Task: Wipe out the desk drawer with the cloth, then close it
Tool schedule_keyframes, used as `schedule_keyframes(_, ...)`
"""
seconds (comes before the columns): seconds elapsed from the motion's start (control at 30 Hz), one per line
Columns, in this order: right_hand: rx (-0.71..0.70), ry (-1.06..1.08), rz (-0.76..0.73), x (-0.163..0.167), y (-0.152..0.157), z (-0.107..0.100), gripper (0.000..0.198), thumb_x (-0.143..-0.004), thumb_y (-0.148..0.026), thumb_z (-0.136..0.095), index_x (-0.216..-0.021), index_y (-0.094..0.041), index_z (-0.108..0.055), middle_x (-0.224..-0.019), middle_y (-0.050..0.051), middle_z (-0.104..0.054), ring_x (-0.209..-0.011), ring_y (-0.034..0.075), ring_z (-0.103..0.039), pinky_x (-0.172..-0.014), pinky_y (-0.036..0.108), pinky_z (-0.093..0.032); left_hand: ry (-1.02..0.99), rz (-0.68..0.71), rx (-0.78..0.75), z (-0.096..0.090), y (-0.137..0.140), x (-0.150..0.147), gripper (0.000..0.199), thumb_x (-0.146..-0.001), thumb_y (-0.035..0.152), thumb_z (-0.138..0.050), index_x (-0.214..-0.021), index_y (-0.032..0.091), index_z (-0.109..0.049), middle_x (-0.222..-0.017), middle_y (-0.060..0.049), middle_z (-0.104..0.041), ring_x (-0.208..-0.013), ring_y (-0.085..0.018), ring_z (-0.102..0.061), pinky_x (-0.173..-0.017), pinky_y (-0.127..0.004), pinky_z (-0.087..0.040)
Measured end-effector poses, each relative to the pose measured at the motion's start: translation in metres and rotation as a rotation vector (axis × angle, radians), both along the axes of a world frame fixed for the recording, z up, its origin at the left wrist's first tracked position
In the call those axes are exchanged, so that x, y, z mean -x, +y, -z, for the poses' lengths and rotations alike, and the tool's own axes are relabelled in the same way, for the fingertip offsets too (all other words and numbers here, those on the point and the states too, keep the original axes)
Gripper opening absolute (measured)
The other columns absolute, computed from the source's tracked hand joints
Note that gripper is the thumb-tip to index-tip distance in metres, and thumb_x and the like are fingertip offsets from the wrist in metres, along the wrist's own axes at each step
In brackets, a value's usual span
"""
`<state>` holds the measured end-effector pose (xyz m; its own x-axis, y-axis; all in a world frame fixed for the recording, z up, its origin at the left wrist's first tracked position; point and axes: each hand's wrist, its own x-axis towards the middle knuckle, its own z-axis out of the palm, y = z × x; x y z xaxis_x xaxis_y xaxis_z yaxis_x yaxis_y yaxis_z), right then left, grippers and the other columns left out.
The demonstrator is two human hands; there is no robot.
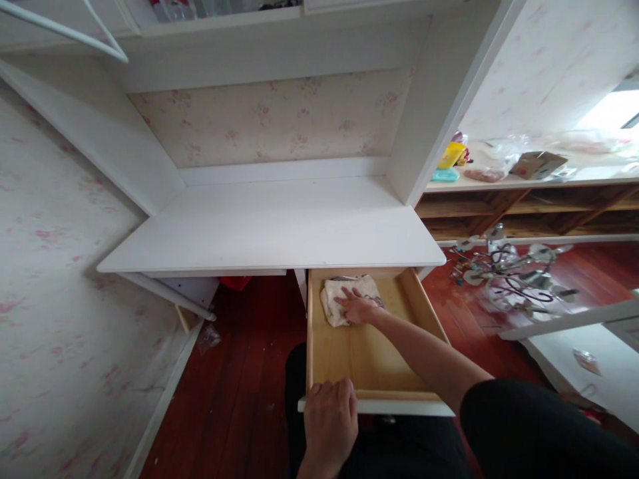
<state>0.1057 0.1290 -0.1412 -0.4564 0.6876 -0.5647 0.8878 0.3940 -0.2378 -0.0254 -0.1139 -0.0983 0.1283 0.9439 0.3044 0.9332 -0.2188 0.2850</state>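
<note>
Right hand [357,307], splayed, is being laid flat on the folded cloth [332,307] towards the back left of the drawer [344,362]; soft, light handling is being suggested, its middle seemingly best gripped; the drawer front [399,406] is being clasped by the left hand [329,422].

A cream-coloured, soft fabric cloth [330,303] with dark markings along its edges lies folded into a rumpled, flattish pad, part of its top hidden. It rests on the floor of a shallow, rectangular, pale wooden drawer [359,362] with a white front, towards the drawer's far left corner. The drawer is pulled out, level, its bare wooden base showing around the cloth.
</note>
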Motion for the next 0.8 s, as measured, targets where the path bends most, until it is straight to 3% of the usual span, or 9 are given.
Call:
schedule_keyframes(0.13, -0.002, 0.014, -0.047, -0.067, 0.004, -0.006, 0.056, -0.08, -0.029, -0.057, -0.136, -0.037, -0.052, -0.155, 0.0, -0.031, -0.145, 0.034, -0.011, -0.112, 0.059, -0.018, 0.019, -0.007, -0.004, 0.002, -0.001, -0.001, 0.012, -0.089, 0.014, -0.05, -0.081, 0.023, -0.052, -0.064, 0.004, -0.055, -0.063, -0.016, -0.052, -0.068, -0.035, -0.031)
schedule_keyframes(0.27, -0.058, 0.044, 0.016, -0.105, 0.0, -0.003, 0.071, -0.078, -0.03, -0.06, -0.146, -0.028, -0.04, -0.157, 0.009, -0.026, -0.143, 0.035, -0.02, -0.111, 0.053, -0.024, 0.023, -0.003, 0.008, 0.001, -0.001, -0.001, 0.013, -0.09, 0.016, -0.049, -0.08, 0.024, -0.052, -0.065, 0.003, -0.057, -0.065, -0.017, -0.053, -0.068, -0.036, -0.03)
schedule_keyframes(0.47, 0.021, 0.12, -0.096, -0.114, -0.054, -0.004, 0.074, -0.076, -0.037, -0.064, -0.145, -0.02, -0.043, -0.154, 0.015, -0.031, -0.144, 0.033, -0.016, -0.116, 0.046, -0.017, 0.03, -0.018, 0.052, 0.0, -0.002, -0.001, 0.016, -0.092, 0.018, -0.047, -0.077, 0.024, -0.05, -0.065, 0.003, -0.056, -0.066, -0.019, -0.052, -0.068, -0.037, -0.029)
schedule_keyframes(0.63, 0.148, 0.184, -0.086, -0.129, -0.107, -0.014, 0.069, -0.078, -0.037, -0.063, -0.143, -0.026, -0.044, -0.159, 0.012, -0.016, -0.144, 0.036, -0.017, -0.116, 0.05, -0.017, 0.054, -0.012, 0.037, 0.001, -0.002, -0.001, 0.017, -0.092, 0.017, -0.047, -0.076, 0.024, -0.05, -0.062, 0.002, -0.054, -0.065, -0.019, -0.051, -0.066, -0.037, -0.028)
schedule_keyframes(0.8, 0.108, 0.2, -0.052, -0.111, -0.118, -0.018, 0.061, -0.079, -0.028, -0.063, -0.139, -0.026, -0.05, -0.157, 0.012, -0.024, -0.14, 0.035, -0.028, -0.115, 0.048, -0.023, 0.069, -0.001, 0.021, 0.001, -0.001, -0.001, 0.015, -0.09, 0.015, -0.049, -0.077, 0.023, -0.051, -0.062, 0.001, -0.054, -0.064, -0.018, -0.051, -0.066, -0.036, -0.028)
